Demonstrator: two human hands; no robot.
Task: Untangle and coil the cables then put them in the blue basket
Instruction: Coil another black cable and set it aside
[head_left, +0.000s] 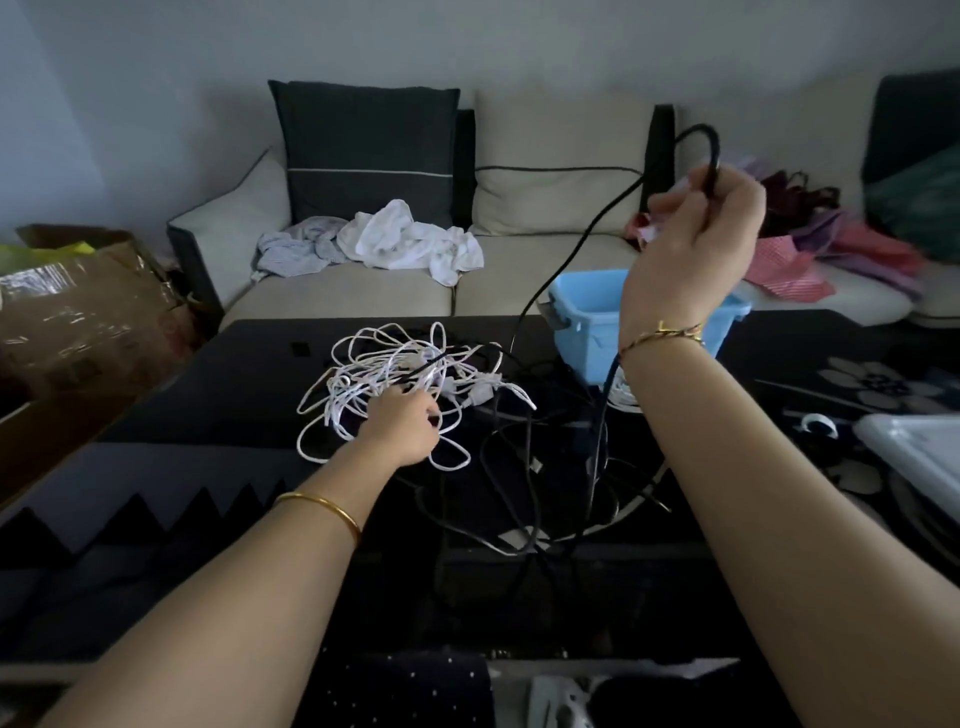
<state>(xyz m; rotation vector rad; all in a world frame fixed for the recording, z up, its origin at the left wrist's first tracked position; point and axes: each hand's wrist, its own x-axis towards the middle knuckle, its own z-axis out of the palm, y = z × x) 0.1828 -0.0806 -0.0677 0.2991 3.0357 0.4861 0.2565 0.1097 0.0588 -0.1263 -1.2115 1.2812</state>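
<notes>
A dim living room: a pale sofa (363, 291) with a dark cushion (363, 150) and a crumpled white cloth (410, 239) runs along the far edge of a dark glossy bench (208, 467), and a cardboard box (78, 312) stands off its left edge. A broad stretch of dark bench top shows between the left edge and the white cables (374, 364), which lie in a loose tangle left of centre. Just beside them, toward the near edge, the black cables (524, 467) sprawl in overlapping loops. The blue basket (587, 322) stands at the far edge, right of centre, partly hidden behind the right wrist. A white tray (919, 457) juts in at the right edge. The right hand (691, 244) is raised well above the bench, its grip closed round a black cable (571, 260) that arches over the fist and drops to the pile. The left hand (405, 421) reaches low, palm down, fingers curled into the white tangle; whether its grip has a strand cannot be told.
</notes>
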